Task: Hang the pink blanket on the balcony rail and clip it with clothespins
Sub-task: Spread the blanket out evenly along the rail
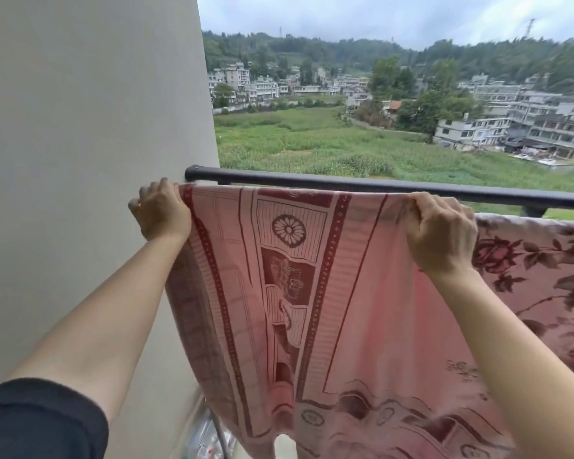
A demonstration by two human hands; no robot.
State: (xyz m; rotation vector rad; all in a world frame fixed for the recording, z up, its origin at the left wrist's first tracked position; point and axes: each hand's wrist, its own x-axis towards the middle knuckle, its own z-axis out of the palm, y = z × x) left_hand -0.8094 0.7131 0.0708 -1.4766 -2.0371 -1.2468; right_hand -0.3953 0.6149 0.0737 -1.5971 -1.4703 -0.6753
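Our left hand (161, 210) and right hand (439, 231) grip the pink blanket (312, 276) by its top edge, stretched nine-to-three just below the balcony rail (345, 184) at twelve, both hands equally near it.

Home balcony: black rail (378, 187), town view beyond.

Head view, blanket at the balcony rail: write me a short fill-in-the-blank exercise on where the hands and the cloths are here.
1. The left hand grips the pink blanket at the side nearest the beige ____.
2. The right hand grips the blanket's ____ edge, close to the black rail.
3. A rose-patterned cloth hangs on the ____ side of the right hand.

Missing words: wall; top; right.
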